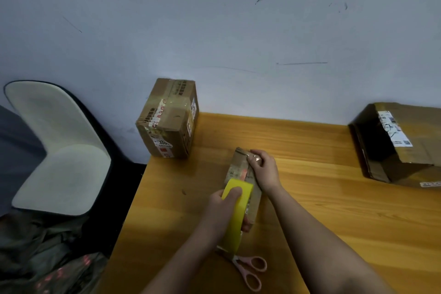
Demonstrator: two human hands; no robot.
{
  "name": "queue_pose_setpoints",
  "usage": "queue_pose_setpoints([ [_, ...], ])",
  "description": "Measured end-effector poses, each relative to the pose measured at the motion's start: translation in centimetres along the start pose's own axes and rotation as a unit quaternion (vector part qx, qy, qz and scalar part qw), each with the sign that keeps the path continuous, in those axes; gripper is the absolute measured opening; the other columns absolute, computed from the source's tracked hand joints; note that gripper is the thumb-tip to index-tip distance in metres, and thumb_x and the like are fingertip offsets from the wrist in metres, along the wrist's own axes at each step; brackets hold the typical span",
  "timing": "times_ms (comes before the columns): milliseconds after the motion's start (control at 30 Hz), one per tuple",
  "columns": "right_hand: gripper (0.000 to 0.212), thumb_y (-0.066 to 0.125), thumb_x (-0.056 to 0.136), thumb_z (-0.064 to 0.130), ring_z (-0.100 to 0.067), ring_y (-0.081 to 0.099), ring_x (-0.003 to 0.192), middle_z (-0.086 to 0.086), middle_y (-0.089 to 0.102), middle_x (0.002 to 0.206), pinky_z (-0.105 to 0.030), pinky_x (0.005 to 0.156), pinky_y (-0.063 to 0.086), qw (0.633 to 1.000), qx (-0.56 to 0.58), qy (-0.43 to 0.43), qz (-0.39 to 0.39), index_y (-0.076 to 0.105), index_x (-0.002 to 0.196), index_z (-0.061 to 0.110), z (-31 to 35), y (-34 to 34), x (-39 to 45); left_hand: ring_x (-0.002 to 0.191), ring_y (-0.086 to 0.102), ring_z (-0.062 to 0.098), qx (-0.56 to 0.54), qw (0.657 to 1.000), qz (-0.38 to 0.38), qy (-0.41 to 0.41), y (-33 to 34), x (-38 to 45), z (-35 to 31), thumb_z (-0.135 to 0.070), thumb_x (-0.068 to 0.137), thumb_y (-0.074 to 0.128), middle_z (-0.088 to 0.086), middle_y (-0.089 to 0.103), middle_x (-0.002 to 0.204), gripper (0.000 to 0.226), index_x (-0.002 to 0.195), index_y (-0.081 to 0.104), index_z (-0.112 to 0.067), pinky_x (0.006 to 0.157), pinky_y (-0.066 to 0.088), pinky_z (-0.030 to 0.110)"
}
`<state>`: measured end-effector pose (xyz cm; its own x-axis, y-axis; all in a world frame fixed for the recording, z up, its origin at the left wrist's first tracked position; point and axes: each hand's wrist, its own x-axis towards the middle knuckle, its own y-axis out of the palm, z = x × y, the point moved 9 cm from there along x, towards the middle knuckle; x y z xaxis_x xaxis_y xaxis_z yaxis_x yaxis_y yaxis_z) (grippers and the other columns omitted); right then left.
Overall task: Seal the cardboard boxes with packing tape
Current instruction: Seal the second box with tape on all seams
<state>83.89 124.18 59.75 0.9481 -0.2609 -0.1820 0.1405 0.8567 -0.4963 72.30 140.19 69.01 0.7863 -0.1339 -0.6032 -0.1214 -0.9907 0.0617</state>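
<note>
- Tape roll (236,212), yellow, gripped in left hand (222,207), thumb curled over its rim, poised above near end of small cardboard box (242,174).
- Right hand (265,169) on far half of that box, fingers curled over its far end, seemingly pinning down a shiny strip of tape there.
- Judged mid-seal on this box: strip apparently run from far end toward roll, not yet cut; whether it lies flat along the whole top cannot be told.
- Pink scissors (248,267) just behind left hand, on worktop (334,198), in easy reach for the cut.
- Taped box (167,119) beyond left hand, at far left corner of worktop, looks already sealed, glossy bands across its top.
- Large box (401,143) well off to the right of right hand, lying on its side, dark open mouth facing the hands: likely still to close and tape.
- Left edge of worktop close beside left hand; chair (55,145) beyond it, so little room for drawing the roll outward on that side.
- Bare wood between right hand and large box gives open room for turning the small box.
</note>
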Motion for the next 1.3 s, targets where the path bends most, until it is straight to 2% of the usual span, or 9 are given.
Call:
queue_pose_setpoints([
  [233, 0.085, 0.077, 0.08, 0.03, -0.02, 0.031, 0.138, -0.007, 0.03, 0.148, -0.034, 0.114, 0.027, 1.0, 0.016, -0.002, 0.01, 0.029, 0.148, 0.016, 0.2, -0.4, -2.6, 0.035, 0.052, 0.02, -0.008, 1.0, -0.012, 0.001, 0.1, 0.3, 0.2, -0.02, 0.098, 0.047, 0.012, 0.057, 0.048, 0.027, 0.083, 0.053, 0.001, 0.041, 0.044, 0.022],
  [367, 0.124, 0.087, 0.069, 0.028, -0.024, 0.022, 0.144, -0.01, 0.016, 0.158, -0.041, 0.117, 0.025, 0.98, 0.155, 0.126, -0.019, -0.002, 0.154, 0.011, -2.0, 0.0, -3.6, 0.038, 0.053, 0.021, 0.003, 1.0, -0.005, 0.0, 0.3, 0.6, 0.0, -0.024, 0.099, 0.046, 0.013, 0.058, 0.051, 0.028, 0.086, 0.053, 0.0, 0.043, 0.045, 0.024],
  [500, 0.131, 0.091, 0.056, 0.045, -0.029, 0.042, 0.133, -0.01, 0.035, 0.15, -0.046, 0.109, 0.039, 0.955, 0.202, 0.219, -0.001, 0.008, 0.153, 0.015, -3.3, 1.2, -4.0, 0.038, 0.054, 0.02, 0.005, 1.0, 0.004, -0.006, 0.4, 0.6, -0.3, -0.025, 0.1, 0.045, 0.013, 0.058, 0.053, 0.028, 0.094, 0.053, 0.002, 0.041, 0.045, 0.022],
  [567, 0.115, 0.091, 0.053, 0.05, -0.031, 0.053, 0.122, -0.012, 0.049, 0.139, -0.049, 0.102, 0.045, 0.945, 0.224, 0.238, 0.0, 0.028, 0.144, 0.016, -4.0, 1.8, -4.6, 0.038, 0.054, 0.019, 0.01, 1.0, 0.006, -0.004, 0.4, 0.5, -0.4, -0.025, 0.1, 0.045, 0.013, 0.058, 0.053, 0.029, 0.095, 0.054, 0.003, 0.041, 0.044, 0.022],
  [667, 0.052, 0.082, 0.075, 0.026, -0.03, 0.063, 0.103, -0.006, 0.064, 0.107, -0.051, 0.095, 0.05, 0.932, 0.29, 0.217, -0.005, 0.042, 0.108, 0.028, -3.8, 2.2, -6.2, 0.036, 0.053, 0.019, 0.007, 1.0, 0.005, -0.001, 0.5, 0.4, -0.4, -0.024, 0.1, 0.045, 0.014, 0.058, 0.052, 0.03, 0.089, 0.053, 0.003, 0.04, 0.044, 0.021],
  [900, 0.047, 0.077, 0.081, 0.019, -0.031, 0.064, 0.101, -0.007, 0.063, 0.103, -0.047, 0.091, 0.053, 0.925, 0.321, 0.205, -0.016, 0.04, 0.109, 0.028, -3.3, 2.2, -6.3, 0.048, 0.058, 0.027, -0.022, 0.999, 0.038, -0.013, 0.7, 1.3, 0.0, -0.028, 0.097, 0.049, 0.018, 0.061, 0.057, 0.038, 0.075, 0.06, 0.002, 0.052, 0.05, 0.028],
  [1067, 0.055, 0.078, 0.08, 0.012, -0.029, 0.063, 0.099, -0.009, 0.063, 0.108, -0.044, 0.086, 0.054, 0.919, 0.335, 0.209, -0.024, 0.04, 0.118, 0.024, -3.4, 2.3, -6.5, 0.054, 0.062, 0.021, -0.022, 0.994, 0.086, 0.064, 0.4, -1.0, 0.7, -0.039, 0.083, 0.061, 0.016, 0.066, 0.064, 0.041, 0.088, 0.061, 0.002, 0.059, 0.053, 0.029],
  [1167, 0.045, 0.077, 0.081, 0.017, -0.03, 0.065, 0.098, -0.008, 0.065, 0.103, -0.049, 0.09, 0.053, 0.911, 0.348, 0.218, -0.036, 0.045, 0.111, 0.025, -3.4, 2.4, -6.5, 0.049, 0.059, 0.02, -0.011, 0.995, 0.044, 0.091, 0.1, -0.9, 0.4, -0.037, 0.089, 0.059, 0.016, 0.062, 0.06, 0.037, 0.083, 0.059, 0.0, 0.054, 0.051, 0.026],
  [1300, 0.044, 0.076, 0.081, 0.008, -0.03, 0.063, 0.095, -0.008, 0.064, 0.1, -0.048, 0.091, 0.052, 0.911, 0.358, 0.199, -0.045, 0.049, 0.116, 0.011, -3.2, 2.4, -6.3, 0.042, 0.056, 0.019, 0.031, 0.998, 0.044, 0.023, -0.6, -1.0, 2.1, -0.031, 0.096, 0.05, 0.013, 0.061, 0.053, 0.036, 0.078, 0.059, -0.002, 0.048, 0.047, 0.024],
])
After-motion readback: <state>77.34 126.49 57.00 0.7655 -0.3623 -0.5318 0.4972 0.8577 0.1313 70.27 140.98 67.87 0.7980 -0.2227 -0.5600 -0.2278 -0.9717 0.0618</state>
